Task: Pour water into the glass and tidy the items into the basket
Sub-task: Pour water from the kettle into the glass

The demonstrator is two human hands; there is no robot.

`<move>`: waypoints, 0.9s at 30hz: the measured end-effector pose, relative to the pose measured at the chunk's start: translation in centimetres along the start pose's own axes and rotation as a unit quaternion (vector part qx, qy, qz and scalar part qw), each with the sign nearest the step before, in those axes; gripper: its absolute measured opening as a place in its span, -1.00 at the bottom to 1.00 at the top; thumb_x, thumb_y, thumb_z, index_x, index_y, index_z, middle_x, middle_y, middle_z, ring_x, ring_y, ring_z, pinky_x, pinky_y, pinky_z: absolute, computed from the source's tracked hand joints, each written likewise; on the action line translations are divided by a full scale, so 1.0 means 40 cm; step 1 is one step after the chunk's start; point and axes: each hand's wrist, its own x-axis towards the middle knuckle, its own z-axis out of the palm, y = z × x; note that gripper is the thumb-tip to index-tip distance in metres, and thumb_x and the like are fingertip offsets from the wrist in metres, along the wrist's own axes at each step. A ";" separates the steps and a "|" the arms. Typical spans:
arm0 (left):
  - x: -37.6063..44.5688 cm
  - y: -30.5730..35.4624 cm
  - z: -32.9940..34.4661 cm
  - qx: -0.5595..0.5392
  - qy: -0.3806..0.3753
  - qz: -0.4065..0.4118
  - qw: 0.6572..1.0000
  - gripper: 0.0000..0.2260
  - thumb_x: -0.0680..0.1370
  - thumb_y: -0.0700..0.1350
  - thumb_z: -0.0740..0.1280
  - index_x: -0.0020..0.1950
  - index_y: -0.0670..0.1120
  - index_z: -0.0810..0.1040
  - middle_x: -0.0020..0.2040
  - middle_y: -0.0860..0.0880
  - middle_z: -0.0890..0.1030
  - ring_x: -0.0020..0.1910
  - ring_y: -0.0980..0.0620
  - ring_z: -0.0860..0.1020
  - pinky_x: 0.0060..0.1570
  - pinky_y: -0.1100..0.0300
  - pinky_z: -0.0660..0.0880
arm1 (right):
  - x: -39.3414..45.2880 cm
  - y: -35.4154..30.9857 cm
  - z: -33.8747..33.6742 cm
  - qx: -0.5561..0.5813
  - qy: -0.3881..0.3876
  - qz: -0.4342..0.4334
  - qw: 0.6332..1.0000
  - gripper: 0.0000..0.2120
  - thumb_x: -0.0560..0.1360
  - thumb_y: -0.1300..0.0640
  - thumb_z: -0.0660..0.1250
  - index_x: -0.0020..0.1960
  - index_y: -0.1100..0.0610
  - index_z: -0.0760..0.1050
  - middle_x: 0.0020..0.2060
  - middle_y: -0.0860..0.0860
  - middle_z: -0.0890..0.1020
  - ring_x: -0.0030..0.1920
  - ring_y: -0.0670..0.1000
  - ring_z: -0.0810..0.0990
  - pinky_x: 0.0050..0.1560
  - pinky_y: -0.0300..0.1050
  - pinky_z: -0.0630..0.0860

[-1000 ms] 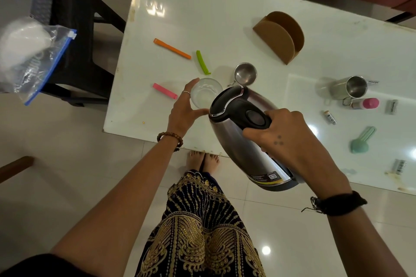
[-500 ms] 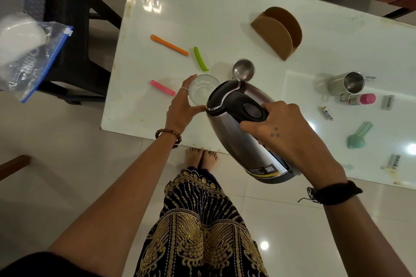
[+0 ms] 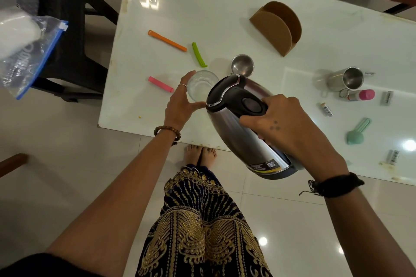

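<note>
Biggest risk here is overshoot: the electric kettle (image 3: 245, 123), gripped by the handle in the right hand (image 3: 286, 123), tips toward the glass (image 3: 201, 84) at 10 o'clock. The left hand (image 3: 180, 105) wraps the glass. Tip faster and water hits the table (image 3: 225, 7).

Left hand (image 3: 177, 105): thin silver ring on one finger.
Left wrist: brown wooden bead bracelet (image 3: 167, 131).
Right hand (image 3: 290, 126): four small dark dots on its back, one above three.
Right wrist: black woven thread band (image 3: 335, 184), frayed ends trailing toward 9 o'clock.
Legs: dark navy fabric garment with gold embroidered patterns (image 3: 202, 225).
Feet (image 3: 200, 155): bare, at 12 o'clock of the garment.
</note>
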 end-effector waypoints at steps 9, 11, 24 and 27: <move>-0.003 0.001 0.002 -0.011 0.000 0.008 1.000 -0.27 0.34 -0.19 0.51 0.42 -0.06 0.23 0.37 -0.06 0.40 0.30 -0.10 0.40 0.29 -0.10 0.39 | 0.003 0.007 0.011 -0.003 0.001 -0.015 1.000 -0.58 0.26 -0.11 0.30 -0.27 0.29 0.49 -0.38 0.28 0.62 -0.45 0.10 0.46 -0.33 0.02 0.53; -0.004 0.002 0.002 -0.011 0.000 0.009 1.000 -0.27 0.34 -0.18 0.50 0.42 -0.05 0.23 0.37 -0.05 0.40 0.30 -0.09 0.41 0.29 -0.07 0.39 | 0.007 0.013 0.013 -0.004 0.003 -0.017 1.000 -0.66 0.31 -0.03 0.33 -0.26 0.29 0.50 -0.37 0.26 0.63 -0.43 0.11 0.49 -0.31 0.03 0.55; -0.004 0.005 0.002 0.009 -0.003 0.031 0.999 -0.30 0.38 -0.15 0.48 0.43 -0.11 0.21 0.39 -0.08 0.37 0.34 -0.06 0.37 0.32 0.03 0.36 | 0.011 0.012 0.031 0.002 -0.002 -0.018 1.000 -0.73 0.34 0.02 0.35 -0.29 0.24 0.49 -0.47 0.16 0.57 -0.46 0.08 0.47 -0.38 -0.10 0.46; -0.009 0.009 0.000 -0.005 -0.006 0.025 1.000 -0.31 0.38 -0.16 0.48 0.43 -0.10 0.22 0.39 -0.08 0.38 0.34 -0.08 0.37 0.33 -0.05 0.36 | 0.010 0.012 0.030 0.001 -0.003 -0.018 1.000 -0.70 0.32 0.00 0.34 -0.23 0.28 0.52 -0.39 0.23 0.62 -0.45 0.08 0.47 -0.34 -0.02 0.52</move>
